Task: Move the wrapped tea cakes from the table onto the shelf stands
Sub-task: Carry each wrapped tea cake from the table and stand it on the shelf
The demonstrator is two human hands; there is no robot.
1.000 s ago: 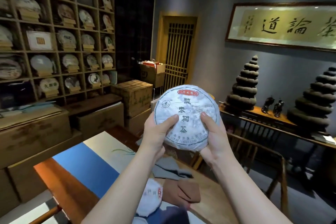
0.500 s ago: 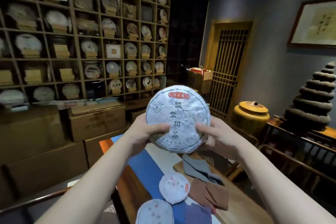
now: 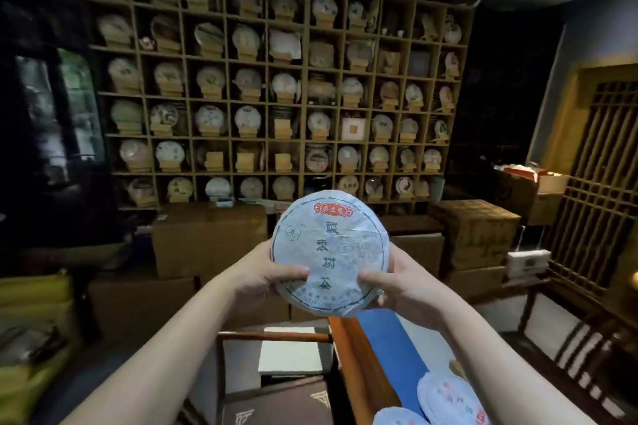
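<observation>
While facing the shelf (image 3: 276,79), both hands (image 3: 272,272) (image 3: 397,283) clasp one upright wrapped tea cake (image 3: 331,252).

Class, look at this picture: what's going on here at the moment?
A person holds one wrapped tea cake upright in front of them, the left hand and right hand gripping its lower edges. They face the shelf, where a few wooden stands are bare. Two more wrapped cakes lie on the table below, not yet moved.
</observation>
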